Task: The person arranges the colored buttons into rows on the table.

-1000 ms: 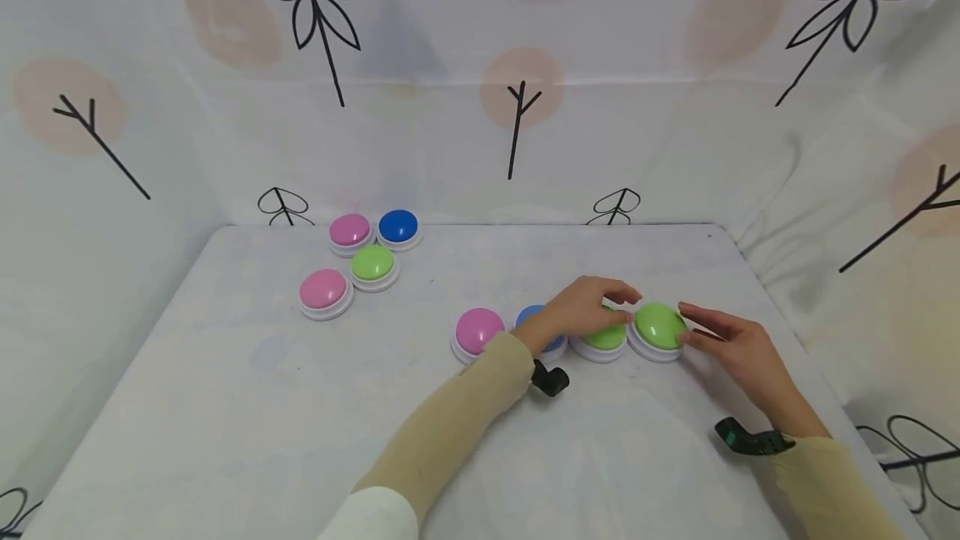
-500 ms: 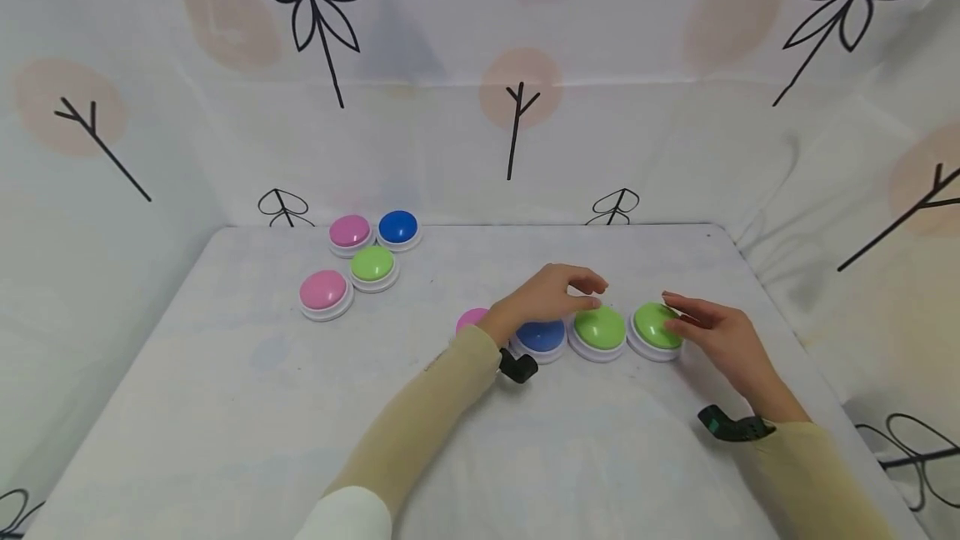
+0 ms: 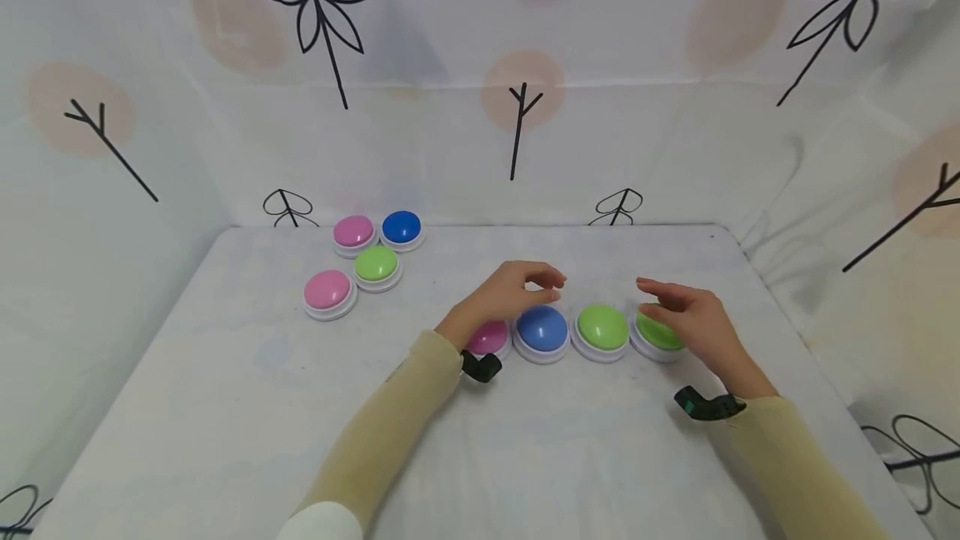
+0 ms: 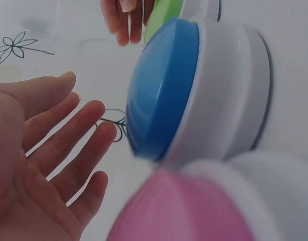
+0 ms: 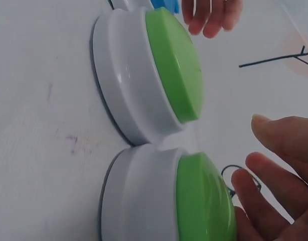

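Four round push buttons with white bases stand in a row: pink (image 3: 487,339), blue (image 3: 542,328), green (image 3: 603,327) and a second green button (image 3: 654,333) at the right end. My left hand (image 3: 504,297) hovers over the pink one, its relaxed fingers beside the blue dome and holding nothing; the left wrist view shows this blue button (image 4: 159,95) apart from the fingers. Over the rightmost green button, partly covering it, is my right hand (image 3: 693,325). In the right wrist view its loose fingers lie right beside the green dome (image 5: 206,201).
Toward the back left of the white table (image 3: 247,407) sits a cluster of more buttons: two pink (image 3: 327,290), a dark blue one (image 3: 401,227) and a green one (image 3: 376,263). A patterned cloth (image 3: 450,140) hangs behind the table.
My left hand has moved left from over the green button, past the blue one, to over the pink one. My right hand has shifted left, over the rightmost green button.
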Demonstrator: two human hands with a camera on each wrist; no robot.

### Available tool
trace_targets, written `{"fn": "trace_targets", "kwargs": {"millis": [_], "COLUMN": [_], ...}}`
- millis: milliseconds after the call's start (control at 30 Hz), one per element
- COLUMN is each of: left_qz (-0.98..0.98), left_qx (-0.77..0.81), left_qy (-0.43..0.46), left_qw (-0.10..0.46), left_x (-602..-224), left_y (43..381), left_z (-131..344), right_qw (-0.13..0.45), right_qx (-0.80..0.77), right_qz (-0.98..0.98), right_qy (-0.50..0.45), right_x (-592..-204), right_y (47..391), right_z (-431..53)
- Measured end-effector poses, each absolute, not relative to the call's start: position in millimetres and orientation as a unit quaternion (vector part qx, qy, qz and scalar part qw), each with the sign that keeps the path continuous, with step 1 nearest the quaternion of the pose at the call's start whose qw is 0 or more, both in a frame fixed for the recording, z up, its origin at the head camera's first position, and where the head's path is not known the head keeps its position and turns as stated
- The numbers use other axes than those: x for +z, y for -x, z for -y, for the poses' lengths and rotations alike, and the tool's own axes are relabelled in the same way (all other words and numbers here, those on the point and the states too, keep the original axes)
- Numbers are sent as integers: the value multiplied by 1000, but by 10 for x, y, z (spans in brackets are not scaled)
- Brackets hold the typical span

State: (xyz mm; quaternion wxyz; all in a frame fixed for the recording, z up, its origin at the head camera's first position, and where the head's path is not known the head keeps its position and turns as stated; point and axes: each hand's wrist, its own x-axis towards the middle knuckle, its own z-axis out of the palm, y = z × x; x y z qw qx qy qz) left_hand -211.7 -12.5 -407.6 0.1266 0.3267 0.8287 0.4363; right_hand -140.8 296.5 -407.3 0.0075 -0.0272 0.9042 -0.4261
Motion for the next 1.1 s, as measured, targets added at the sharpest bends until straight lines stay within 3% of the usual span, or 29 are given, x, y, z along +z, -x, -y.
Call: {"fn": "trace_targets", "kwargs": {"millis": [1100], "left_qz": [-886], "left_qx": [417], "left_qy": [-184], "left_qw": [84], "left_x": [-4033], "left_y": [1751], "left_z": [1772], "right_qw": [94], "right_qx": [-510], "right_qz": [-833], "right_qy": [190], "right_x": [-3925], "right_y": [1936], "right_z": [-1512]}}
